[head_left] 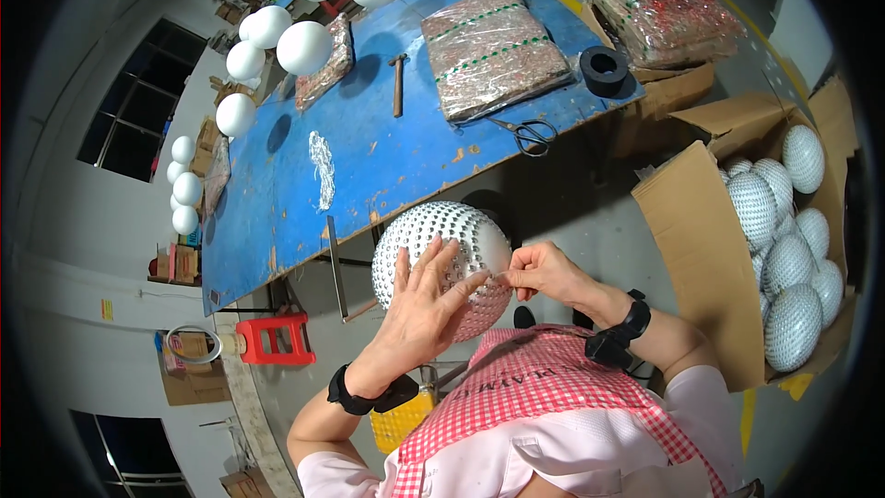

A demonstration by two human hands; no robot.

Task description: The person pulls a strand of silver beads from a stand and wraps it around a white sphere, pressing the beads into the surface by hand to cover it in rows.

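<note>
Studded round ball (441, 258) cupped by left hand (419, 309), right hand (539, 269) pinching its surface.

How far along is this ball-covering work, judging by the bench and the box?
Done, it seems: the cardboard box on the right holds many covered balls. In hand: the left hand steadies a studded ball, mostly covered, while the right hand pinches something small at its side. Left: plain white balls wait along the blue table, beside wrapped packs.

The left hand (426, 300) steadies a studded white ball (441, 263) while the right hand (544, 272) pinches its edge.
</note>
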